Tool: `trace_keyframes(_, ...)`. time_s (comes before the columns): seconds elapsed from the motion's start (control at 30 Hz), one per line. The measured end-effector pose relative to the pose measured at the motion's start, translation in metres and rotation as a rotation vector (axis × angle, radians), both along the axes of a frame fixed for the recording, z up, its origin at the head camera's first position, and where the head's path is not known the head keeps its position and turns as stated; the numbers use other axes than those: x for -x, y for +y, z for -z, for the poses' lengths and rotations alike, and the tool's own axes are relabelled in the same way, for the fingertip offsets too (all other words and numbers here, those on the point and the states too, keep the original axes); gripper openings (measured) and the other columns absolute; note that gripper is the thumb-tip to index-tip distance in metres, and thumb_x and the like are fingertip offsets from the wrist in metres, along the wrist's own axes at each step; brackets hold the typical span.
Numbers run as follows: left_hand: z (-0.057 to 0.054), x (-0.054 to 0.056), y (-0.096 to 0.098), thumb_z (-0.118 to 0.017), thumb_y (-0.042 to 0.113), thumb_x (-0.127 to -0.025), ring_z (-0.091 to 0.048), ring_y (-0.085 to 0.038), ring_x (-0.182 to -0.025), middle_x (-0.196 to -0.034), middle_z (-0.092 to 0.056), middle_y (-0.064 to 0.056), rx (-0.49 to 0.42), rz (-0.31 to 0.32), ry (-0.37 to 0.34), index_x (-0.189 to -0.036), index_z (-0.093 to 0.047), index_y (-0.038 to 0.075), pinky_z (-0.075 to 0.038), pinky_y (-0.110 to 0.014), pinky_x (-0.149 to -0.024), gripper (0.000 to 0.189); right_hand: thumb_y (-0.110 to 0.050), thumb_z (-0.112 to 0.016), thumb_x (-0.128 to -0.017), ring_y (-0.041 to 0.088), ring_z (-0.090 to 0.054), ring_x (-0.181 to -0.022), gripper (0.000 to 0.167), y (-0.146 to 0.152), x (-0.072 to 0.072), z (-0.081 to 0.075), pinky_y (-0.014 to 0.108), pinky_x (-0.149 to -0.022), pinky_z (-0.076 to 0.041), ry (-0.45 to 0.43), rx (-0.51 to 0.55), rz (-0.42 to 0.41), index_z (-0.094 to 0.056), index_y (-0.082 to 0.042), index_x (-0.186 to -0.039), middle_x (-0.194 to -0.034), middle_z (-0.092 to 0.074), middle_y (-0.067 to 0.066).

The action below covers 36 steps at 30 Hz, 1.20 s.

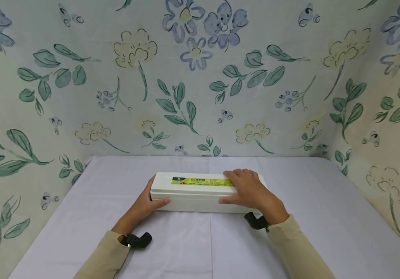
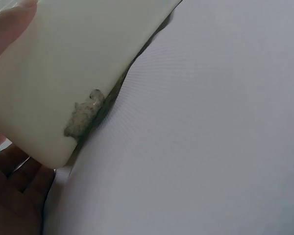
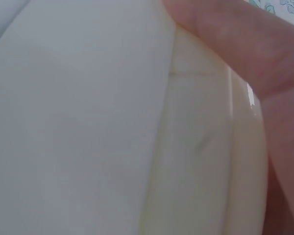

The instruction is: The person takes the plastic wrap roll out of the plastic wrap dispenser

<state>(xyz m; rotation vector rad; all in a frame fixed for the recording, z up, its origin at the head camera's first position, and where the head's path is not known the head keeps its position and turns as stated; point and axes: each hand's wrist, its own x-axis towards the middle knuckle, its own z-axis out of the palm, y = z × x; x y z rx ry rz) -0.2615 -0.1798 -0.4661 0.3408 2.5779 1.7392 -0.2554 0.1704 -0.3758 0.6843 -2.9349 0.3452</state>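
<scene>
- One white box (image 1: 193, 198) lies on the tabletop (image 1: 179, 248), yellow label (image 1: 201, 181) on top.
- Left hand (image 1: 146, 202): fingers grip the box's left end.
- Right hand (image 1: 250, 192): fingers clasp the box right of its middle.

Rising behind as a pale back wall (image 1: 200, 77), blooming with blue flowers (image 1: 223, 28) and green leaves (image 1: 256, 79). Repeating that print along the left wall (image 1: 4, 186) and right wall (image 1: 378, 139), glowing warmer there. Spreading below as a white-covered tabletop (image 1: 311, 209), creasing down the middle.
</scene>
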Motion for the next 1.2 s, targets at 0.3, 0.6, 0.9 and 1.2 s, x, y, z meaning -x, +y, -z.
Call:
trace_keyframes(0.3,0.0016,0.0014,0.0004,-0.08,0.035,-0.078,-0.039,-0.032,-0.132,-0.154,-0.029,-0.01,-0.009,0.024,0.003,-0.155,-0.005,0.023,-0.032,-0.056,-0.105,0.108,-0.066,-0.075,-0.068,0.032,-0.047,-0.117,0.091,0.0,-0.0014,0.0008,0.058,-0.104,-0.028,0.04,0.012,-0.006,-0.049,-0.016,-0.138,-0.129,-0.054,0.011)
trace_keyframes(0.6,0.0025,0.0012,0.0,-0.08,0.033,-0.078,-0.037,-0.032,-0.134,-0.155,-0.026,-0.01,-0.026,0.028,0.011,-0.155,-0.004,0.024,-0.031,-0.056,-0.106,0.109,-0.064,-0.078,-0.066,0.03,-0.047,-0.114,0.09,-0.0026,-0.0036,-0.0013,0.057,-0.1,-0.033,0.07,0.012,-0.007,-0.05,-0.016,-0.136,-0.128,-0.054,0.011)
trace_keyframes(0.9,0.0014,0.0043,-0.0016,-0.081,0.032,-0.078,-0.036,-0.032,-0.135,-0.156,-0.023,-0.008,-0.05,0.039,0.023,-0.154,-0.003,0.028,-0.031,-0.057,-0.105,0.109,-0.062,-0.08,-0.065,0.03,-0.046,-0.114,0.089,-0.0044,-0.0045,-0.0041,0.054,-0.096,-0.035,0.112,0.006,-0.002,-0.051,-0.015,-0.134,-0.126,-0.053,0.011)
trace_keyframes(1.2,0.0008,0.003,-0.0012,-0.08,0.028,-0.079,-0.031,-0.033,-0.137,-0.157,-0.021,-0.009,-0.09,0.071,0.055,-0.155,-0.001,0.027,-0.028,-0.059,-0.107,0.109,-0.06,-0.082,-0.063,0.029,-0.046,-0.113,0.09,-0.006,-0.0046,-0.0043,0.053,-0.096,-0.035,0.12,0.009,-0.002,-0.05,-0.014,-0.134,-0.125,-0.053,0.011)
